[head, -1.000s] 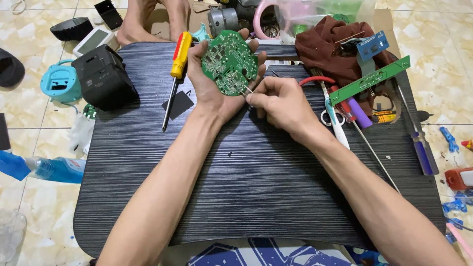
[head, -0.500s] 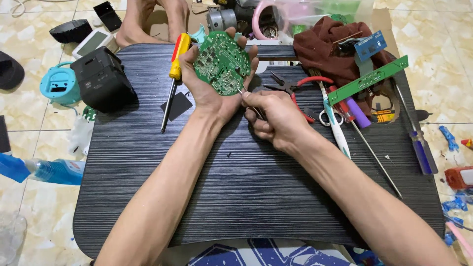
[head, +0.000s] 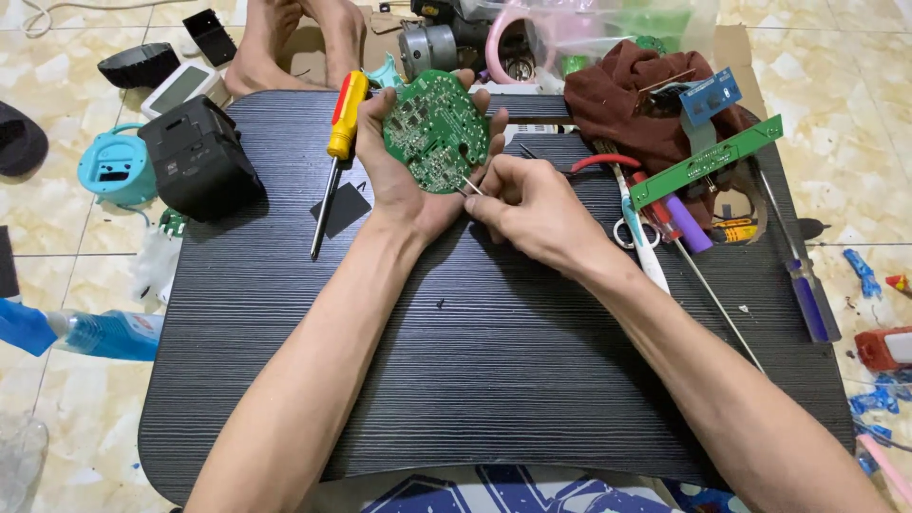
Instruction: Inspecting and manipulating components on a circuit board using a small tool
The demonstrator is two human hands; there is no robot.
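My left hand (head: 404,180) cradles a round green circuit board (head: 437,131) over the far part of a dark wood-grain table (head: 494,380), palm up, fingers curled around the board's edges. My right hand (head: 532,209) pinches a thin metal tool, its tip (head: 467,187) touching the board's lower edge. The tool's body is hidden inside the fingers, so its kind cannot be told. A yellow and red screwdriver (head: 337,152) lies just left of my left hand.
A black box (head: 199,157) stands at the table's left. Right of my hands lie scissors (head: 636,233), a long green board strip (head: 708,160), a purple pen, a blue-handled screwdriver (head: 807,285) and a maroon cloth (head: 632,90). Bare feet (head: 294,38) rest beyond the table. Clutter covers the tiled floor.
My right hand dropped away from the board, then came back to its lower edge with the thin tool. My left hand kept the board in about the same place.
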